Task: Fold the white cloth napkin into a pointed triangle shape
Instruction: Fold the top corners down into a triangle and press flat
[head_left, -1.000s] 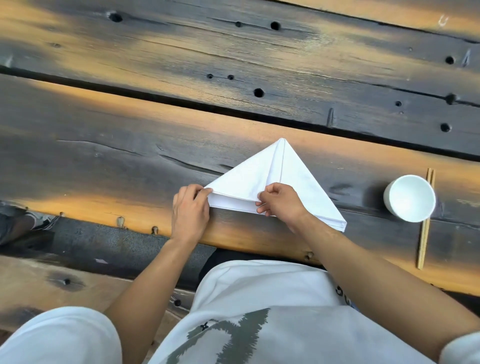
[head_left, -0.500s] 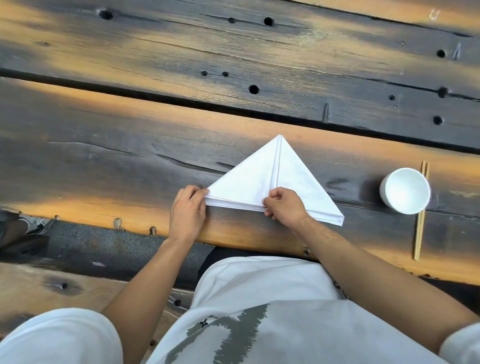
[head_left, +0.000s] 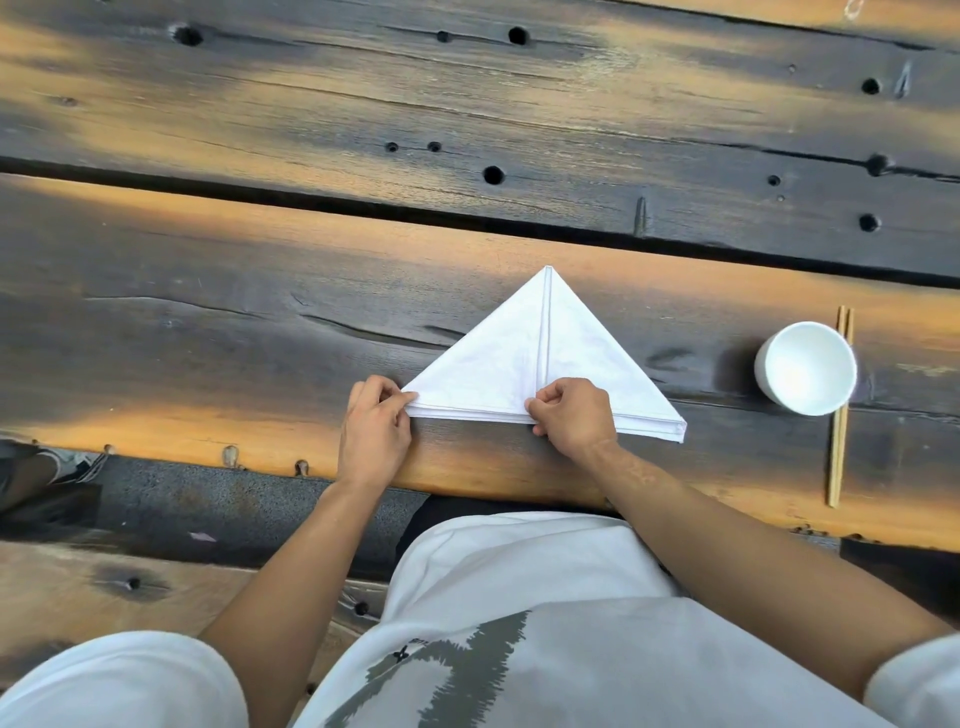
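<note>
The white cloth napkin (head_left: 498, 358) lies on the dark wooden table (head_left: 260, 322) as a flat triangle, its tip pointing away from me and a seam running down its middle. My left hand (head_left: 375, 431) pinches the napkin's left corner. My right hand (head_left: 571, 415) grips the near edge at the bottom of the middle seam. The right corner lies free on the wood, showing several stacked layers.
A white cup (head_left: 805, 368) stands to the right of the napkin, with a pair of wooden chopsticks (head_left: 840, 405) lying beside it. A dark gap (head_left: 311, 200) runs between the table planks beyond the napkin. The table's near edge is just below my hands.
The napkin has turned slightly so its near edge lies more level. My right hand has slid along that edge to the middle seam; my left hand still holds the left corner.
</note>
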